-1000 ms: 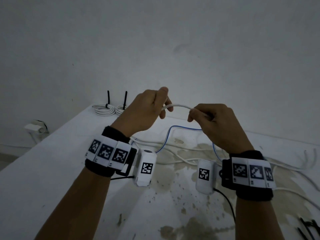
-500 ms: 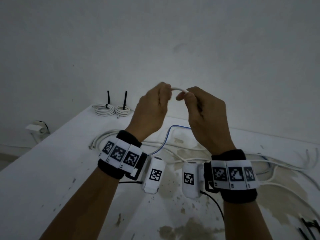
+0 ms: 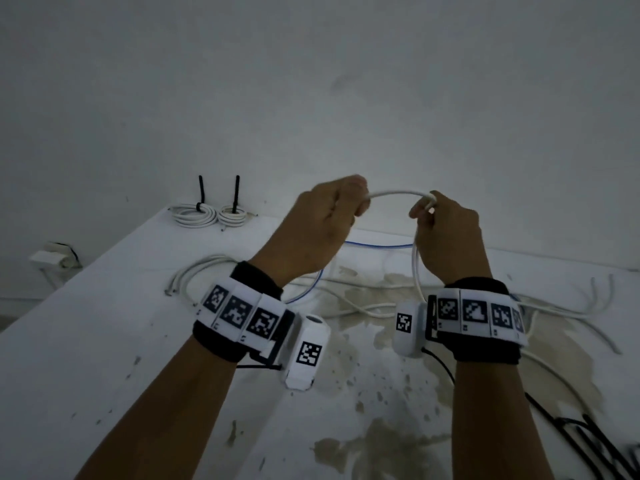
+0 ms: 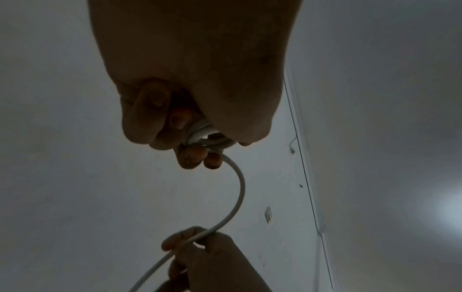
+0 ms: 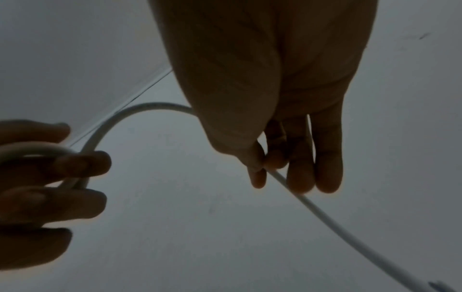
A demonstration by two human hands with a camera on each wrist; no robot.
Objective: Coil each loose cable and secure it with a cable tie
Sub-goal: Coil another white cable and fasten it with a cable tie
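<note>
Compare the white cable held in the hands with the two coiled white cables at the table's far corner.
The held white cable is up in the air, arching between the left hand and right hand; the two coiled white cables lie on the table. The held one has no tie and trails loose; each corner coil carries a black tie. Both are white and round.

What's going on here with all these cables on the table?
A person is coiling a white cable above a stained white table. The left hand grips the loops gathered so far, and the right hand pinches the next stretch. Two coils already tied sit at the far corner; more loose cables lie below.
</note>
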